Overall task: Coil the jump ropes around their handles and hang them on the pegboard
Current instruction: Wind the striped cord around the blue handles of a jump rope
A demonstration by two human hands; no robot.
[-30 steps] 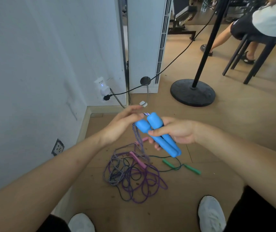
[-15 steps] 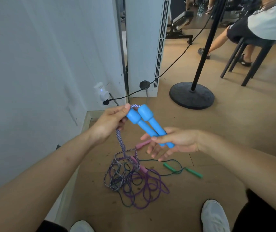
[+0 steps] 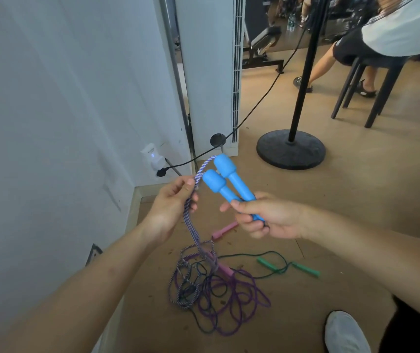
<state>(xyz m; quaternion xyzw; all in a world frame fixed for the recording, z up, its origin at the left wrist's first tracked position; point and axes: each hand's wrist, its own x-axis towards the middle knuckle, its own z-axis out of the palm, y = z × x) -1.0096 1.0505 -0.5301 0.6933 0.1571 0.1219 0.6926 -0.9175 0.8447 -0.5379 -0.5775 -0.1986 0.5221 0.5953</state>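
My right hand (image 3: 267,217) grips the thin ends of two blue jump-rope handles (image 3: 222,180), held side by side with their thick caps pointing up and left. Their blue-and-white braided rope (image 3: 191,225) loops out of the caps. My left hand (image 3: 175,202) pinches this rope just left of the caps, and the rest hangs down to the floor. On the floor lies a tangle of a purple rope (image 3: 231,301) with pink handles (image 3: 222,230) and a thin dark rope with green handles (image 3: 305,270). No pegboard is in view.
A white wall with a plugged-in socket (image 3: 153,159) runs along the left. A black stand with a round base (image 3: 290,149) and a trailing cable stands ahead. A seated person on a dark stool (image 3: 371,80) is at the far right. My white shoe (image 3: 346,332) is at bottom right.
My right hand slid down to the handles' thin ends and closed round them. My left hand let go of the caps and now pinches the rope beside them. The handles rose.
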